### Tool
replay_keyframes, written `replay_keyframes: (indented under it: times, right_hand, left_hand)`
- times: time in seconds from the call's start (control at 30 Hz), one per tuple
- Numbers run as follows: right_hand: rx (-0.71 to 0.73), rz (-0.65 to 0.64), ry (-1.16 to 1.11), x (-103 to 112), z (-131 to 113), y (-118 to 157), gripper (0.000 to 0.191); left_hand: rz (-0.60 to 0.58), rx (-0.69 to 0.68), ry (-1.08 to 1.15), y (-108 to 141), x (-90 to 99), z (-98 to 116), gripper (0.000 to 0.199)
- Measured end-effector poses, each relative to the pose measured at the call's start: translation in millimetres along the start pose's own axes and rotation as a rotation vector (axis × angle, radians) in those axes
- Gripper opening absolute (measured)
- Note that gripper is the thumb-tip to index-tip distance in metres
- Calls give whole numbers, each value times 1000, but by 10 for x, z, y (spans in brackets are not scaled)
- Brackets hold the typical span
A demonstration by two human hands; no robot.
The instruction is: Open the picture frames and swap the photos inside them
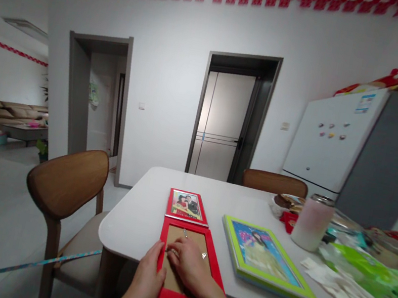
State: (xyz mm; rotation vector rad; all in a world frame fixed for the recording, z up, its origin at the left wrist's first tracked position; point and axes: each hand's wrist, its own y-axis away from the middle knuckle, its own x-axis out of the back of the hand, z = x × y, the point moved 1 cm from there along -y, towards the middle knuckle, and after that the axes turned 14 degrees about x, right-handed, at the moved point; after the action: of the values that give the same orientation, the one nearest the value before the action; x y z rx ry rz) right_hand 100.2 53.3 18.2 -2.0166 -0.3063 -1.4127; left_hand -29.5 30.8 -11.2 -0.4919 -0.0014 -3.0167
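Note:
A red picture frame (215, 261) lies face down at the table's near edge, with its brown backing board (173, 280) showing. My left hand (148, 273) is closed around the frame's left side, thumb on the inner edge. Over the board, my right hand (186, 262) has its fingers bent and pressed together at the left inner edge, on a small metal fastener that they mostly hide. Another metal fastener (185, 233) shows at the board's top, and a metal hanger piece (204, 255) at its right. Just beyond lies a smaller-looking red framed couple photo (187, 204), face up.
To the right lies a green-framed picture (265, 255) on the white table (134, 209). Farther right are a pink and white flask (312, 223), a green packet (366, 271) and white gloves or cloth (346, 293). A wooden chair (70, 183) stands at left.

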Motion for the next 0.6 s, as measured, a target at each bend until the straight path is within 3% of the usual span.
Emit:
replay_keyframes:
  times: [0.2, 0.43, 0.6]
  right_hand:
    - [-112, 31, 104, -167, 85, -179, 26]
    - [-286, 58, 187, -69, 423, -119, 31]
    - [-326, 52, 172, -91, 494, -149, 30]
  left_hand:
    - [-6, -22, -53, 13, -20, 1, 54]
    - [-22, -27, -25, 5, -45, -17, 57]
    - [-15, -52, -70, -10, -55, -18, 55]
